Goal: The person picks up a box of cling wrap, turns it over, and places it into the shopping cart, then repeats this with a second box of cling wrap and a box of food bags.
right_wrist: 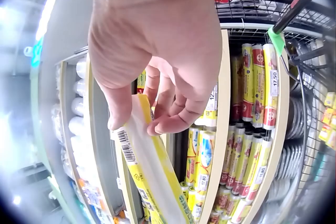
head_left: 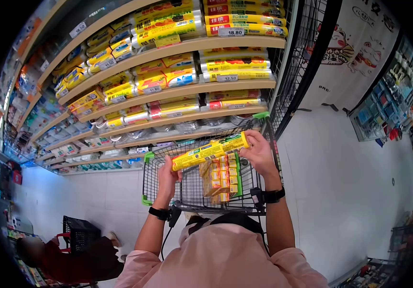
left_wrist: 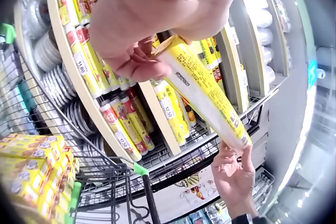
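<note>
A long yellow roll pack (head_left: 210, 152), like the plastic food bag rolls on the shelves, is held slantwise above the shopping cart (head_left: 187, 192). My left hand (head_left: 168, 177) grips its lower left end. At the raised right end, my right hand (head_left: 260, 152) pinches it between thumb and fingers. Printed text and a pale band show along the roll pack (left_wrist: 202, 90) in the left wrist view. The right wrist view shows a barcode beside the thumb on the roll pack (right_wrist: 149, 153). Beneath, stacked yellow small boxes (head_left: 223, 177) lie in the cart.
Shelves (head_left: 168, 98) with yellow rolls and price tags face me, foil dishes (head_left: 187, 127) lower down. A hanging printed banner (head_left: 345, 53) and white floor (head_left: 331, 177) are at right. Another person (head_left: 67, 257) with a black basket (head_left: 79, 235) is at lower left.
</note>
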Demonstrator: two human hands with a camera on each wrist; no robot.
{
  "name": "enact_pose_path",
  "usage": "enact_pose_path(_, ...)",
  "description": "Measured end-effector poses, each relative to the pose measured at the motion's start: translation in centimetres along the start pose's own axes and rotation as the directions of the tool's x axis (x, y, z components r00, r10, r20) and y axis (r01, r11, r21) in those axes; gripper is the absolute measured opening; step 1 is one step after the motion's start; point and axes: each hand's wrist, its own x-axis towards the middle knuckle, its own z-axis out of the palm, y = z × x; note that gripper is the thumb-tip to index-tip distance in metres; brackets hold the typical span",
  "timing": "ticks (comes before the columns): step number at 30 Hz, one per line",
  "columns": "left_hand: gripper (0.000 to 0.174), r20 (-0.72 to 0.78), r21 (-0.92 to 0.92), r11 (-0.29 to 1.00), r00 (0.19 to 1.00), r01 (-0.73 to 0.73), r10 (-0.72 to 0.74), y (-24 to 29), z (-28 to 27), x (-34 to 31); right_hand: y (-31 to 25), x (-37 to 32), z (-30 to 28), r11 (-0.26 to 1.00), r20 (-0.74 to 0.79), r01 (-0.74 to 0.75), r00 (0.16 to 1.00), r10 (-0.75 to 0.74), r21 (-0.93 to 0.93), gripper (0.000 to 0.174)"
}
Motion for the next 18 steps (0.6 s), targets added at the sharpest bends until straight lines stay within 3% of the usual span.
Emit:
enact_pose_path(2,0.062,-0.043,0.08,0.992,0.994,0.101,-0.098,-0.7,0.3,-0.3,-0.5,-0.2,0.5,0.999,0.003,-0.026,1.0,0.027,-0.036,0.054)
enact_pose_path(5,0.061,-0.045,0.198,0.941,0.962,0.274,-0.27,-2.3,-0.9,-0.5,-2.0,-0.2,1.6,0.987,-0.018,-0.093,0.996,0.091,-0.128,0.054)
enact_pose_path(7,0.063,-0.02,0.269,0.913,0.949,0.308,-0.315,-3.6,-1.6,-0.7,-1.8,-0.3,1.2,0.966,-0.029,-0.16,0.987,0.158,-0.204,0.056)
enact_pose_path(8,0.062,-0.012,0.286,0.9,0.941,0.327,-0.338,-4.3,-1.7,-0.8,-1.1,-0.3,0.8,0.96,-0.044,-0.122,0.992,0.115,-0.25,0.048)
enact_pose_path(10,0.061,0.045,0.338,0.865,0.911,0.372,-0.409,-5.5,-2.8,-1.0,-0.3,-0.8,0.1,0.945,-0.075,-0.191,0.981,0.177,-0.266,0.044)
enact_pose_path(11,0.06,0.001,0.34,0.864,0.918,0.372,-0.396,-6.2,-3.1,-1.3,0.3,-1.0,-0.2,0.936,-0.09,-0.224,0.974,0.207,-0.273,0.042)
enact_pose_path(13,0.061,-0.089,0.346,0.86,0.926,0.375,-0.368,-7.0,-3.3,-2.0,2.4,-1.7,-1.1,0.909,-0.089,-0.239,0.971,0.222,-0.342,0.04)
enact_pose_path(16,0.056,-0.097,0.273,0.855,0.896,0.442,-0.433,-7.6,-6.1,-2.3,6.1,-3.5,-2.7,0.855,-0.127,-0.341,0.94,0.316,-0.39,0.038)
enact_pose_path(18,0.049,-0.104,0.243,0.84,0.874,0.486,-0.476,-7.4,-7.2,-2.6,11.1,-5.1,-4.4,0.742,-0.129,-0.332,0.939,0.319,-0.582,0.04)
